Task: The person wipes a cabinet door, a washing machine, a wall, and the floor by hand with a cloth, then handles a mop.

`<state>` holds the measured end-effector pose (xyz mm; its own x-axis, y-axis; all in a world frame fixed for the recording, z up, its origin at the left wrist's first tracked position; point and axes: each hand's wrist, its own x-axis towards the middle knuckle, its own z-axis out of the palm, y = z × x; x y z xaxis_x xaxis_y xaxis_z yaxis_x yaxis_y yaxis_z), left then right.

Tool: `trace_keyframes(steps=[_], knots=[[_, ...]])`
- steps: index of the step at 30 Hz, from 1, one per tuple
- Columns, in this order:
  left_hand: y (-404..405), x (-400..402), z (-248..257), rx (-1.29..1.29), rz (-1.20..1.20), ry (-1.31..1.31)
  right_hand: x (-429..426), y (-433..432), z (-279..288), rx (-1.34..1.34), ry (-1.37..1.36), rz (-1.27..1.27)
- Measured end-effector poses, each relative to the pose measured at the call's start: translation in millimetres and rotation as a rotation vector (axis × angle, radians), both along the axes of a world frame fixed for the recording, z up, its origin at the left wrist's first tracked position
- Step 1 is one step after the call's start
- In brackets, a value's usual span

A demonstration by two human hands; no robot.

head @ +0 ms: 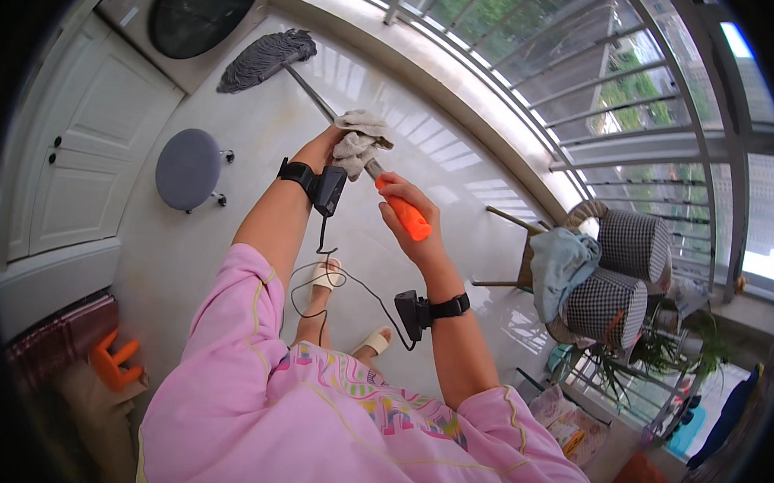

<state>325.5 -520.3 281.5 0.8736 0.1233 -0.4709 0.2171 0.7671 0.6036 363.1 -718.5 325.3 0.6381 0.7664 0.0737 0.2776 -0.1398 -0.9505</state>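
Note:
My right hand (428,212) is closed around the orange grip (409,213) at the near end of a mop pole (310,94). Higher along the pole, a crumpled beige-grey cloth (364,140) is bunched around it. My left hand (325,149) holds this cloth against the pole, with its fingers mostly hidden behind the folds. At the pole's far end, the grey string mop head (265,61) rests on the pale glossy floor (269,129). Each wrist carries a black strapped device, and a thin black cable hangs between them.
A round grey stool on castors (188,169) stands at left, near white cabinet doors (97,138) and a front-loading washer (202,13). At right are a chair with a light-blue cloth (564,268), checked cushions (633,246) and potted plants (667,354). A barred window ledge (433,81) runs behind.

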Motion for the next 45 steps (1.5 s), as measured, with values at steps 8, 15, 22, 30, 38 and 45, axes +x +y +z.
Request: trace_keyframes(steps=[8, 15, 22, 30, 38, 45], knots=[[-182, 47, -53, 0.093, -0.33, -0.377, -39, -199, 33, -0.12, -0.01, -0.279], [-373, 8, 19, -0.618, -0.387, -0.023, -129, -399, 105, -0.242, -0.033, -0.603], [-545, -31, -28, -1.179, -0.576, -0.339, -196, -539, 194, -0.38, -0.051, -0.597], [-634, -80, 33, -1.119, -0.641, -0.498, -180, -656, 259, -0.323, -0.073, -0.533], [-586, -78, -15, -1.172, -0.537, -0.441, -148, -576, 235, -0.026, 0.023, -0.644], [-336, -44, -15, -0.733, -0.329, -0.365, -92, -372, 179, 0.007, 0.015, -0.509]])
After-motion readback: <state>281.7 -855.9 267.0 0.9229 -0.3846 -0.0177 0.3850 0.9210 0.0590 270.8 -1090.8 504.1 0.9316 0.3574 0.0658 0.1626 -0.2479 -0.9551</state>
